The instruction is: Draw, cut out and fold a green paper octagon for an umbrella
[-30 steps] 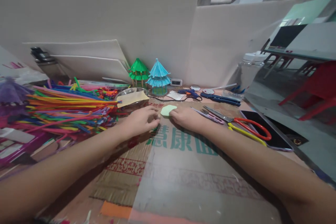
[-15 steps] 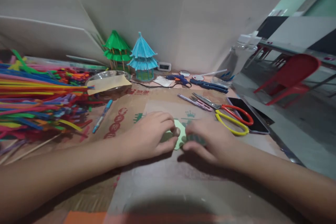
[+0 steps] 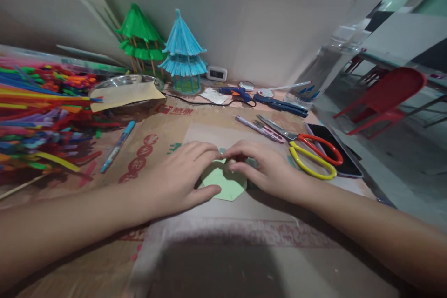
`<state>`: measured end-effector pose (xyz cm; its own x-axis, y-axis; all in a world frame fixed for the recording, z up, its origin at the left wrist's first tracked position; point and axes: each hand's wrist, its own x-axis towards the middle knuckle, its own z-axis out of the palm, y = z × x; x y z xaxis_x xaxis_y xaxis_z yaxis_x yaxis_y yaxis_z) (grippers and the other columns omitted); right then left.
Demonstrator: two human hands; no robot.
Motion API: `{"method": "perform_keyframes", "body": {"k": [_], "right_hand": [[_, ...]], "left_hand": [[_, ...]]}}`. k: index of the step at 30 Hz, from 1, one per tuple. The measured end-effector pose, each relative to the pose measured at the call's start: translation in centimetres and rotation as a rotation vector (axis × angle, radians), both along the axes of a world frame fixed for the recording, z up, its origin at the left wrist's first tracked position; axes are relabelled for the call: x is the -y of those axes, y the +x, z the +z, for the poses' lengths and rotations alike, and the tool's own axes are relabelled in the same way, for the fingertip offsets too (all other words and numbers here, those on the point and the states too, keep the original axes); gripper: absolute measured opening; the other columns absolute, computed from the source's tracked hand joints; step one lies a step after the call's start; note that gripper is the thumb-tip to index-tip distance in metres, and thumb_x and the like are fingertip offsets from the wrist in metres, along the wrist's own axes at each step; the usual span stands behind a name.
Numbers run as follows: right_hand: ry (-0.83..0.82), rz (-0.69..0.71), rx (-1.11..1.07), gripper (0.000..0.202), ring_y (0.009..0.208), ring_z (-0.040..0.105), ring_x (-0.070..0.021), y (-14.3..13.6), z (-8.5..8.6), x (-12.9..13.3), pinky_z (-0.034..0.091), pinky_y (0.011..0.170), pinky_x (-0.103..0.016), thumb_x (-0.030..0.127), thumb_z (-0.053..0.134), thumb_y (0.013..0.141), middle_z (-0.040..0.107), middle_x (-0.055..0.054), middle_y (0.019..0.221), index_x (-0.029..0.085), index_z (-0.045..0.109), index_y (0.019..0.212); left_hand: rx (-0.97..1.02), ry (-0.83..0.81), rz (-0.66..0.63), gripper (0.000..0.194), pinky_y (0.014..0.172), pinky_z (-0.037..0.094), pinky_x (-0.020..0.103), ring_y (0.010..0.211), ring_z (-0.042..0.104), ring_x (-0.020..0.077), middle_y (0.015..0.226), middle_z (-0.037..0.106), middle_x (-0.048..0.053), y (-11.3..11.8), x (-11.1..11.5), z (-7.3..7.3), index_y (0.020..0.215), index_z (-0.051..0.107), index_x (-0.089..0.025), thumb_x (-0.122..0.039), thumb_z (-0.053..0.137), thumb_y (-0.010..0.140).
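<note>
A light green piece of paper with straight-cut edges (image 3: 228,187) lies on the work surface between my hands. My left hand (image 3: 185,177) rests at its left side, fingers stretched forward and thumb apart, the thumb tip on the paper's edge. From the right, my right hand (image 3: 261,165) reaches over the paper's far part, index finger and thumb curled close together. Something small and pale shows at those fingertips, too small to name. The index fingertips of both hands meet at the paper's far edge, which they partly hide.
Scissors (image 3: 310,153) and a phone (image 3: 340,156) lie right. Behind are a blue glue gun (image 3: 237,93), a clear bottle (image 3: 326,67), a blue pagoda model (image 3: 183,56) and a green one (image 3: 139,32). Left are a marker (image 3: 118,146) and colourful pipe cleaners (image 3: 42,125).
My left thumb has parted from its fingers, and more of the green paper shows. My right hand has moved toward the paper's far edge, meeting the left fingertips. The camera view has shifted.
</note>
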<state>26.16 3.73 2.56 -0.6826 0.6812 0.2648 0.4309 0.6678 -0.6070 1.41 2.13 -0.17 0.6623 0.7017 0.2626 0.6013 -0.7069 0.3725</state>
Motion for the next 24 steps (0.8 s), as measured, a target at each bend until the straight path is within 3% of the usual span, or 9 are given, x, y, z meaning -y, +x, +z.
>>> {"method": "perform_keyframes", "body": {"k": [5,8,15,20,24], "right_hand": [[0.103,0.071,0.036,0.024,0.106,0.071,-0.0203,0.1,-1.1,-0.9,0.057,0.094,-0.036,0.009,0.053,0.102,0.074,-0.01,0.113,0.02,0.069,0.117],[0.189,0.061,0.116,0.02,0.1,0.069,-0.0219,0.0,-1.5,-0.6,0.057,0.089,-0.036,0.013,0.055,0.103,0.072,-0.01,0.106,0.02,0.07,0.113],[0.225,0.185,0.212,0.026,0.097,0.07,-0.0201,-0.3,-0.7,1.2,0.057,0.085,-0.033,0.01,0.049,0.104,0.076,-0.009,0.107,0.019,0.071,0.112],[0.431,0.121,0.192,0.027,0.097,0.069,-0.0226,-0.3,-1.4,0.6,0.057,0.083,-0.036,0.013,0.046,0.107,0.075,-0.013,0.109,0.015,0.071,0.118],[0.307,0.103,0.185,0.019,0.092,0.067,-0.0207,-0.5,-1.2,0.8,0.055,0.081,-0.033,0.017,0.055,0.105,0.071,-0.009,0.104,0.018,0.074,0.107]], "left_hand": [[0.003,-0.09,-0.019,0.05,0.117,0.044,0.047,0.134,0.057,0.0323,0.139,0.065,0.011,-0.3,-0.7,-0.3,0.137,0.058,-0.022,-0.041,0.068,0.092],[-0.046,-0.085,-0.055,0.052,0.124,0.037,0.052,0.143,0.05,0.0347,0.149,0.061,0.01,-0.3,-0.9,-0.3,0.141,0.06,-0.025,-0.045,0.067,0.093],[-0.062,-0.111,-0.055,0.06,0.126,0.034,0.058,0.148,0.046,0.0379,0.155,0.056,0.01,-0.4,-0.8,-0.4,0.142,0.06,-0.029,-0.056,0.069,0.09],[-0.093,-0.097,-0.045,0.064,0.127,0.031,0.057,0.149,0.043,0.0383,0.156,0.054,0.013,-0.3,-0.8,-0.6,0.143,0.058,-0.023,-0.058,0.067,0.091],[-0.08,-0.098,-0.059,0.061,0.126,0.032,0.056,0.148,0.044,0.0378,0.156,0.054,0.013,-0.3,-0.8,-0.7,0.143,0.058,-0.025,-0.056,0.068,0.091]]}}
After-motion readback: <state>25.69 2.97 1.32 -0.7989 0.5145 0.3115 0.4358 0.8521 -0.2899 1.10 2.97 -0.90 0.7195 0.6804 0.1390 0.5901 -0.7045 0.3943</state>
